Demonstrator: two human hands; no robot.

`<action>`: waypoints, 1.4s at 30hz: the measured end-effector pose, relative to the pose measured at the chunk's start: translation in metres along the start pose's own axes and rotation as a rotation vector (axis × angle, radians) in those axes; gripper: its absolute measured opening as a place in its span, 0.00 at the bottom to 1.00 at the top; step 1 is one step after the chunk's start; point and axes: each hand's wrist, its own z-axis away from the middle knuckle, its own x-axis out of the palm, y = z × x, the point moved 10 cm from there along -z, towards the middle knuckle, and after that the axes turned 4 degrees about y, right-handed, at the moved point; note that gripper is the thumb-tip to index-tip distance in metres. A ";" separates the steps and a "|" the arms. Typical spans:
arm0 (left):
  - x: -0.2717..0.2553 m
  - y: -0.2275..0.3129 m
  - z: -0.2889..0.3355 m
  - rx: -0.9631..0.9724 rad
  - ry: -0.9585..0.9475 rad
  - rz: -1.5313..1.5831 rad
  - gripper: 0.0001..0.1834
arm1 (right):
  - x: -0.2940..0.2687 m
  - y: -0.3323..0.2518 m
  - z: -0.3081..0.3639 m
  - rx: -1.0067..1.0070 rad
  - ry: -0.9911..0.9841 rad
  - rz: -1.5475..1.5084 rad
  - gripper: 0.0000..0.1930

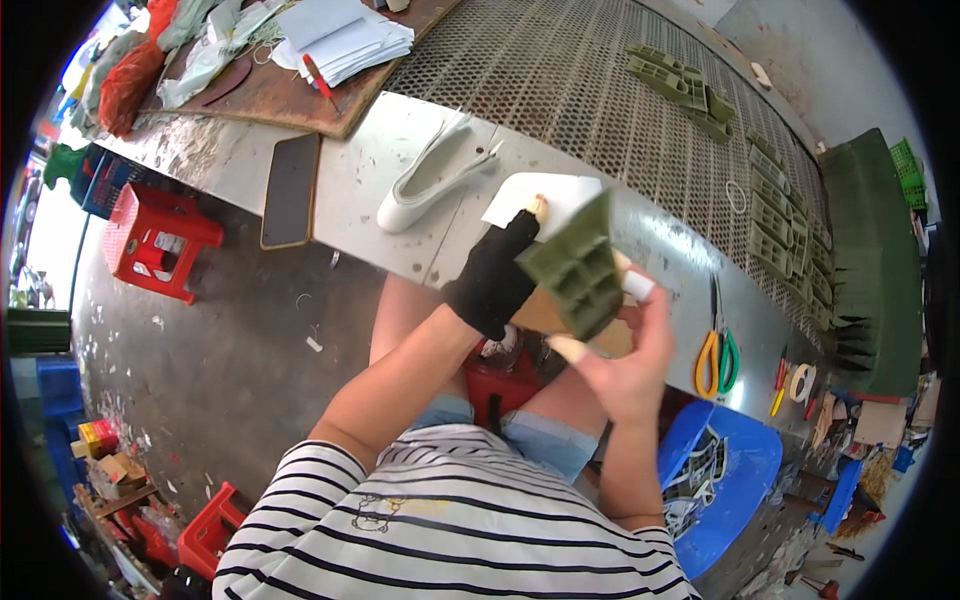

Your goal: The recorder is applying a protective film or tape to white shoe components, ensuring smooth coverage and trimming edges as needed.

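A green moulded plastic piece with a grid of square pockets is tilted in the air above the table's near edge, slightly blurred. My right hand is closed on its lower right side, thumb at the bottom corner; one finger has a white wrap. My left hand, in a black glove with a bare fingertip showing, is against the piece's left edge. Most of its fingers are hidden, so its grip cannot be told. Behind the hands a white flat piece with rounded corners lies on the metal table.
A white U-shaped piece and a phone lie to the left. Snips with yellow and green handles rest at right. More green pieces lie on perforated mesh. A blue bin with white scraps stands below right.
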 end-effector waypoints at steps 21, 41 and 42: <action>0.036 -0.008 0.102 -0.095 -0.114 0.312 0.16 | -0.069 -0.040 0.070 -0.233 0.294 -0.274 0.24; 0.044 0.005 0.109 -0.018 -0.164 -0.003 0.22 | -0.014 -0.056 0.076 -0.154 -0.272 -0.144 0.22; 0.039 0.004 0.106 0.038 -0.139 0.007 0.22 | -0.016 -0.053 0.079 -0.123 -0.250 -0.305 0.21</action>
